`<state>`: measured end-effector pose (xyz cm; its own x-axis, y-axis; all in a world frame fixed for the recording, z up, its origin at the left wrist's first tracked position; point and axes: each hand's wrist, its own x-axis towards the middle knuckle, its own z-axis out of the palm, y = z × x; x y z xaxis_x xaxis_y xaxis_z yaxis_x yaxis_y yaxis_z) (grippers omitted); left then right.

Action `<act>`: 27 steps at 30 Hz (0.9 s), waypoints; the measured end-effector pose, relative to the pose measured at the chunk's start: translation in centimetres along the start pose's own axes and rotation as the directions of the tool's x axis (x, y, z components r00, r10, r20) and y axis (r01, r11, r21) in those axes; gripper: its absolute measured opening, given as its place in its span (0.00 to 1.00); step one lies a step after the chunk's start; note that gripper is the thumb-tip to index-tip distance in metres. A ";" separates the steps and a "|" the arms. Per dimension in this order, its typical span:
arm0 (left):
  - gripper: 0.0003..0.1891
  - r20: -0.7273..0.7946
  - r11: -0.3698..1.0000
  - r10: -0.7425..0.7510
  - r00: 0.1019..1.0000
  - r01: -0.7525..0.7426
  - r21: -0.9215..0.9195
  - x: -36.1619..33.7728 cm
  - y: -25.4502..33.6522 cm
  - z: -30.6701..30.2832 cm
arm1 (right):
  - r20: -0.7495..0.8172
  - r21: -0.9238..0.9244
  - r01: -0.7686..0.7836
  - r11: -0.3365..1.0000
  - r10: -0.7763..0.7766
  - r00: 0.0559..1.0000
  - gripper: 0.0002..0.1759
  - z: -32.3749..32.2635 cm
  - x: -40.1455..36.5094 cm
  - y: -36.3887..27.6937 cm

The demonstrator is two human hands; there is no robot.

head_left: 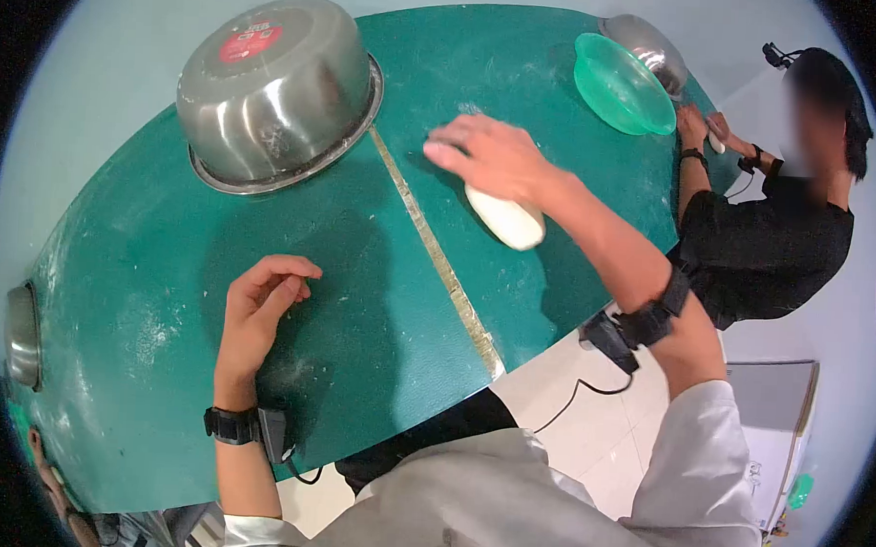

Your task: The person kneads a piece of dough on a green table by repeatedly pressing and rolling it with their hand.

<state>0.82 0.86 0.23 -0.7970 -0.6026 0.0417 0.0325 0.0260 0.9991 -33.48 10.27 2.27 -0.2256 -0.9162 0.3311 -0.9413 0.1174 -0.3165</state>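
Note:
My right hand (490,156) lies flat, palm down, on a pale roll of dough (507,220) that rests on the green table (164,291). Its fingers stretch out past the dough toward the far side. My left hand (259,305) rests on the table to the left with its fingers loosely curled and nothing in it. Both wrists carry black bands with cables.
A large steel bowl (280,91) stands upside down at the back left. A green plastic bowl (617,84) and another steel bowl (653,48) are at the far right, where a person in black (772,239) works. A metal seam (439,254) splits the tabletop. Another steel rim (23,334) shows at the left edge.

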 end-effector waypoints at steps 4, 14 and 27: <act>0.08 0.011 1.000 -0.015 1.000 0.015 0.012 0.1 -0.2 0.1 | 0.044 -0.109 0.213 0.971 -0.210 0.977 0.32 -1.5 -4.2 -0.6; 0.09 0.012 0.999 -0.032 0.999 0.032 -0.005 0.1 0.1 0.3 | 0.598 -0.163 0.041 0.986 0.066 0.799 0.36 -5.1 -2.9 -2.6; 0.09 0.017 1.000 0.002 1.000 -0.002 0.004 0.2 0.2 0.2 | -0.148 -0.010 0.294 0.956 -0.293 0.945 0.25 0.5 -2.5 -0.4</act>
<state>0.56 0.94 0.42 -0.8071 -0.5888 0.0436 0.0319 0.0303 0.9990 -32.43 12.30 1.11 0.0250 -0.8430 0.5373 -0.9685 -0.1536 -0.1960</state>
